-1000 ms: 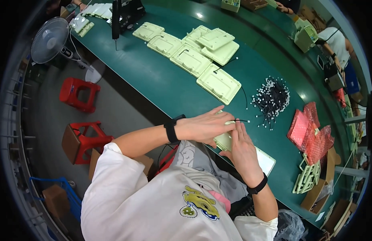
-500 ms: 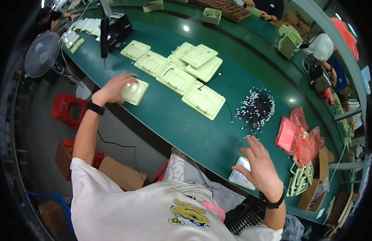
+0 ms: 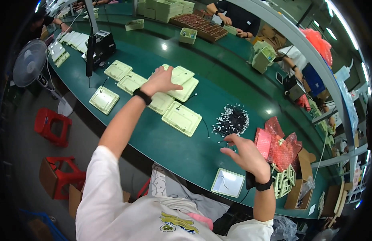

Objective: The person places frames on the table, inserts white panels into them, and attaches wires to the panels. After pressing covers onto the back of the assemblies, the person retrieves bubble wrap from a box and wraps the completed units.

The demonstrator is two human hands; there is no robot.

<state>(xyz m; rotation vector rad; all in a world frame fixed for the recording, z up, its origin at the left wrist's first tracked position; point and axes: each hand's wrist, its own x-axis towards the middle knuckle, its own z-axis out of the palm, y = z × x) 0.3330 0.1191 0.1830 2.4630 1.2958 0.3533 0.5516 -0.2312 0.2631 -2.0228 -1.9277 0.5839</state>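
Observation:
My left hand (image 3: 162, 81) is over the stack of pale green plastic housings, thumb and fingers apart, at the left edge of the top housing (image 3: 182, 76). Whether it touches that housing is hard to make out. My right hand (image 3: 248, 154) hovers with thumb and fingers parted, just short of a heap of short black cables with white connectors (image 3: 233, 120). Below it lies a pale-framed panel with a white face (image 3: 228, 182). One housing (image 3: 104, 99) rests alone at the left table edge, a black cable by its top. Another housing with a cable (image 3: 182, 118) lies mid-table.
A black electric screwdriver (image 3: 90, 52) hangs beside a black box (image 3: 103, 48). Red bubble wrap (image 3: 284, 148), pale green frames (image 3: 284, 180) and a cardboard box (image 3: 300, 193) crowd the right. A fan (image 3: 30, 62) and red stools (image 3: 53, 126) stand left. Co-workers sit across the table.
My left hand has left the housing at the left table edge and reached over to the stack. My right hand has moved off the white-faced panel toward the cables. The view has shifted.

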